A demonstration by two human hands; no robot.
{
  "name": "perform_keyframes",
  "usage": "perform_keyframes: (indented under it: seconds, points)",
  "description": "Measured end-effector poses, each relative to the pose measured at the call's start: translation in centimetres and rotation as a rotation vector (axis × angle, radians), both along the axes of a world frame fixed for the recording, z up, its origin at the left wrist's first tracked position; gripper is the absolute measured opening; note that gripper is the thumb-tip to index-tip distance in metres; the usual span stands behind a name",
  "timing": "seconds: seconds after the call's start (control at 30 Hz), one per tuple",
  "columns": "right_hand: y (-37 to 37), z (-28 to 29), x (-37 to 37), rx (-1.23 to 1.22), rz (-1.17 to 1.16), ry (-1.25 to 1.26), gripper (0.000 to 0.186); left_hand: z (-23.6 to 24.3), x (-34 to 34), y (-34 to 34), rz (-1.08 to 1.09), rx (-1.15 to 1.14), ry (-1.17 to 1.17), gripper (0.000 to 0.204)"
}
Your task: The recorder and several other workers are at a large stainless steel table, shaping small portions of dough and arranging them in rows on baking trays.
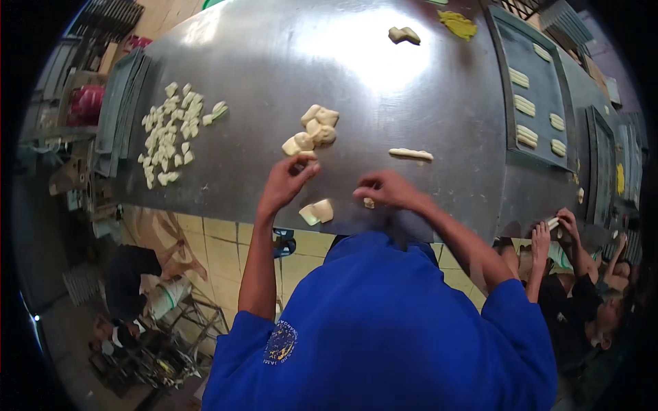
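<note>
My left hand (293,179) reaches the lower edge of a pile of pale dough pieces (319,123), its fingers closed on a piece there. My right hand (385,189) hovers low over the steel table (456,103) with loosely curled, parted fingers, just above a small dough lump (369,203). Two flattened dough pieces (315,212) lie near the front edge between my arms. A dough strip (411,154) lies beyond my right hand. Many small cut dough pieces (169,133) are scattered on the left.
Stacked trays (116,109) line the left end; a tray (507,123) at right holds ridged dough pieces. Another lump (404,34) and yellow scrap (458,25) lie at the back. A co-worker's hands (554,229) work at right; a person (127,281) is low at left.
</note>
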State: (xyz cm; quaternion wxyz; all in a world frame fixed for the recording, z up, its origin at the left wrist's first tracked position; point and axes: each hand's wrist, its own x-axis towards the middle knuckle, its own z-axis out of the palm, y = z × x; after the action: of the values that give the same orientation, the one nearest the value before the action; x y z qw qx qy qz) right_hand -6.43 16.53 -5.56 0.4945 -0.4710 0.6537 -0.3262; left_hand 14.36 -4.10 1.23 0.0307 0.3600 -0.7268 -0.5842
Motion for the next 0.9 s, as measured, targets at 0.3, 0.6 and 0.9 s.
perform_keyframes:
  seconds: [0.3,0.6,0.9]
  points:
    - [-4.0,-4.6,10.9,-0.054,0.029,0.247,0.039,-6.2,11.1,7.8,-0.026,-0.356,-0.128,0.033]
    - [1.0,2.2,-1.9,-0.021,-0.466,-0.110,0.030,-2.7,5.3,7.5,-0.064,-0.643,-0.279,0.073]
    - [-0.2,8.0,-0.2,-0.042,-0.710,-1.023,0.037,-0.5,-8.6,6.8,-0.145,-0.215,0.522,0.052]
